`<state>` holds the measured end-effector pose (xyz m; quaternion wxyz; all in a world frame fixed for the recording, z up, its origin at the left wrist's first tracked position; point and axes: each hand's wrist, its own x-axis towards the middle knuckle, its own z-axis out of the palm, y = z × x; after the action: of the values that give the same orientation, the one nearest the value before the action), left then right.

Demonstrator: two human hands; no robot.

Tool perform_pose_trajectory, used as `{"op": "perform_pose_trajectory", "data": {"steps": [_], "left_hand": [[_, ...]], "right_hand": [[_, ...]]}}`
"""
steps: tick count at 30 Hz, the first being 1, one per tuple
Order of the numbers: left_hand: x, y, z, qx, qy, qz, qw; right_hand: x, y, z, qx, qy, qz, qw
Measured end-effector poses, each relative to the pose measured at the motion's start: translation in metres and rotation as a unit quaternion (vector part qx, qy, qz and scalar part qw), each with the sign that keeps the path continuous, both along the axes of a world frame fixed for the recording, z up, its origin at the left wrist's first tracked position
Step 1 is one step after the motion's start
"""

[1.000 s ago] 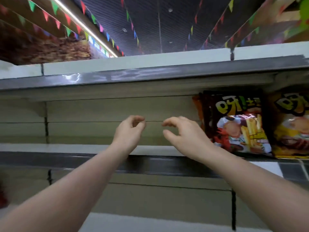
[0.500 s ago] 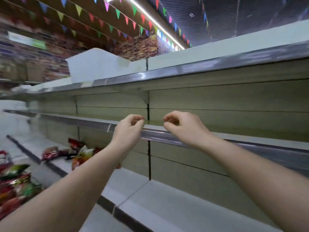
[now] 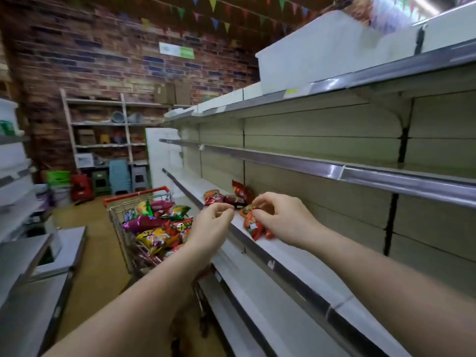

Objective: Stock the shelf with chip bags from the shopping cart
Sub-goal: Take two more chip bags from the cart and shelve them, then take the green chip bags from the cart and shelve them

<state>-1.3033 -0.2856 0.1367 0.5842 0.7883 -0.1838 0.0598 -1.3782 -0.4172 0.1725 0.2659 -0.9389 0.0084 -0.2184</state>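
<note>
My left hand (image 3: 211, 226) and my right hand (image 3: 284, 218) are stretched out side by side, fingers curled in, nothing in either. Behind the left hand stands the shopping cart (image 3: 116, 218) with a red handle, holding several colourful chip bags (image 3: 158, 229). A low white shelf (image 3: 296, 269) runs along the right. A few red chip bags (image 3: 233, 197) lie on it against the back panel. One red-orange bag (image 3: 253, 229) lies on the shelf just behind my right hand; I cannot tell whether the fingers touch it.
Two more shelf boards (image 3: 334, 170) with metal front rails hang above the low one. A brick wall (image 3: 103, 63) with a rack of boxes and stools closes the aisle's far end. Grey shelving (image 3: 38, 256) lines the left side.
The view has swung left and down, from the upper shelf with yellow-black bags to the aisle, cart and low shelf. Both hands kept the same curled pose.
</note>
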Motion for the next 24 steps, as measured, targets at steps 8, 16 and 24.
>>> {"op": "perform_pose_trajectory", "data": {"steps": [8,16,24], "left_hand": [[0.085,0.076,-0.05,0.024,0.07,0.106,0.992],[0.224,0.103,-0.085,0.024,0.117,0.174,0.978],[0.336,0.127,-0.112,0.002,0.168,0.226,0.96]], "right_hand": [[0.128,0.051,-0.053,0.027,0.074,0.101,0.992],[0.291,0.066,-0.096,0.073,0.102,0.172,0.977],[0.439,0.099,-0.123,0.092,0.159,0.2,0.962]]}}
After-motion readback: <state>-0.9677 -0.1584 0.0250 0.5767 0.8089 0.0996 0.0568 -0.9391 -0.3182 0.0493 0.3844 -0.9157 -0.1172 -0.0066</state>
